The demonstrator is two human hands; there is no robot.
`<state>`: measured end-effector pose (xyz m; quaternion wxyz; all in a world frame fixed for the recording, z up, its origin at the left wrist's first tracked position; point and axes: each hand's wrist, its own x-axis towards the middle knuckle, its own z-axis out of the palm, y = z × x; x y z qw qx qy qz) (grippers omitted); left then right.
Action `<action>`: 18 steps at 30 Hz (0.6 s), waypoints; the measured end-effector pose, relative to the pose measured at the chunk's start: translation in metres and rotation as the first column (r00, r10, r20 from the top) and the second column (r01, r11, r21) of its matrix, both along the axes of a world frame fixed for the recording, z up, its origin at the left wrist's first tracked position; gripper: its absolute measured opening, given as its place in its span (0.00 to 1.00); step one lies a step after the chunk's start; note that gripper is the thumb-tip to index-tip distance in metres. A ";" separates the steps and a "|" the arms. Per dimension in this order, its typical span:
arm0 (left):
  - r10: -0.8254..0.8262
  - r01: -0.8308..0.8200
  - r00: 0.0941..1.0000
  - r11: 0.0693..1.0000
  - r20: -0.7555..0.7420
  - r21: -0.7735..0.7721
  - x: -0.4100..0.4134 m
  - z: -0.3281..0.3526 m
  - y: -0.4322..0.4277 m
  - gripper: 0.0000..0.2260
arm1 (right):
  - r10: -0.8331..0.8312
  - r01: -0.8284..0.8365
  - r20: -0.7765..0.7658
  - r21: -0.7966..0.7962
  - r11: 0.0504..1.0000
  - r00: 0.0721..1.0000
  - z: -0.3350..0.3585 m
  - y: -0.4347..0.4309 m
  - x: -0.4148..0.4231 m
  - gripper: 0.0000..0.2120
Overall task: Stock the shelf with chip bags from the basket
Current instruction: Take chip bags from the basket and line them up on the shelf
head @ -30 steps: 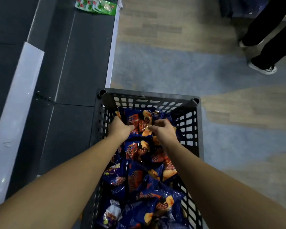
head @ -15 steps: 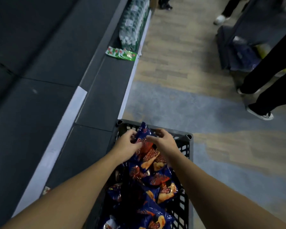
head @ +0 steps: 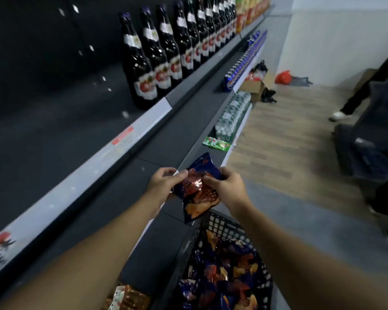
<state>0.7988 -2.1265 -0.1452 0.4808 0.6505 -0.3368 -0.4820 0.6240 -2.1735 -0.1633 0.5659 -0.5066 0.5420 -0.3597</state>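
Foil chip bag (head: 197, 193), dark blue, lengthwise away from me, pinched by left hand (head: 164, 183) and right hand (head: 227, 189) over grey shelf (head: 157, 144).

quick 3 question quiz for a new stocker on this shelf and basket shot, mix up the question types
1. True or false: the left hand and the right hand both hold one chip bag.
2. What stands on the upper shelf? A. dark bottles B. cereal boxes C. paper towels
3. Fill in: the other chip bags lie in the ____.
Key: 1 true; 2 A; 3 basket.
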 end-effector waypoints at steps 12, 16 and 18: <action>0.298 -0.284 0.952 0.946 0.074 -0.159 0.096 0.125 0.141 0.09 | 0.319 -0.280 0.200 -0.201 0.939 0.926 0.133 0.066 0.145 0.09; 0.478 -0.428 0.849 0.872 0.224 -0.236 0.152 0.149 0.197 0.05 | 0.451 -0.402 0.244 -0.228 0.887 0.858 0.158 0.111 0.216 0.04; 0.564 -0.503 0.788 0.821 0.245 -0.270 0.181 0.156 0.231 0.02 | 0.505 -0.460 0.262 -0.216 0.861 0.822 0.165 0.135 0.255 0.06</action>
